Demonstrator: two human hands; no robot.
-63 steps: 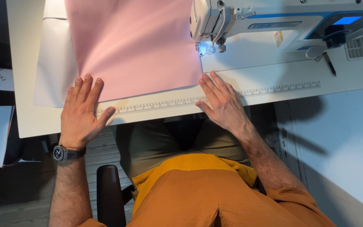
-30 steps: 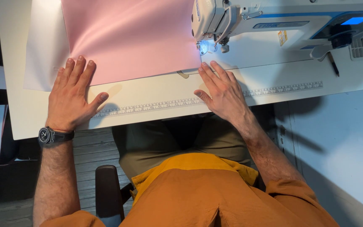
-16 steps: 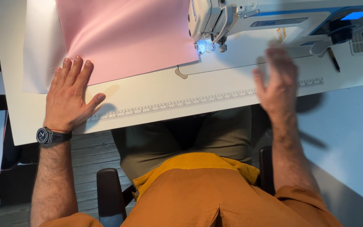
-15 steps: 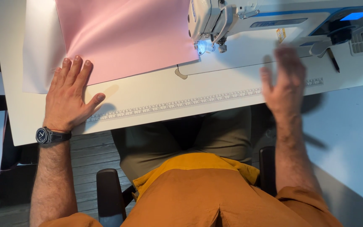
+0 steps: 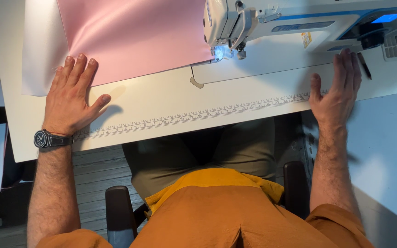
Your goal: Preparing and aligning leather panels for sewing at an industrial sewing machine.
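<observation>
A sheet of pink fabric [image 5: 134, 36] lies on the white sewing table [image 5: 171, 108], its right corner under the needle of a white sewing machine [image 5: 235, 23]. My left hand [image 5: 72, 96], with a dark wristwatch, rests flat and spread, its fingertips on the fabric's lower left edge. Far to the right, my right hand [image 5: 338, 89] lies flat on the table beside the machine's base, touching no fabric and holding nothing.
A measuring scale [image 5: 198, 115] runs along the table's front edge. A dark pen-like tool [image 5: 364, 66] lies just right of my right hand. The machine has a blue-lit panel [image 5: 387, 18]. A chair's dark armrests [image 5: 118, 206] flank my lap.
My right hand left the fabric's corner near the needle, swung right and settled flat on the table by the machine's base. The fabric slid slightly away; my left hand stayed on its edge.
</observation>
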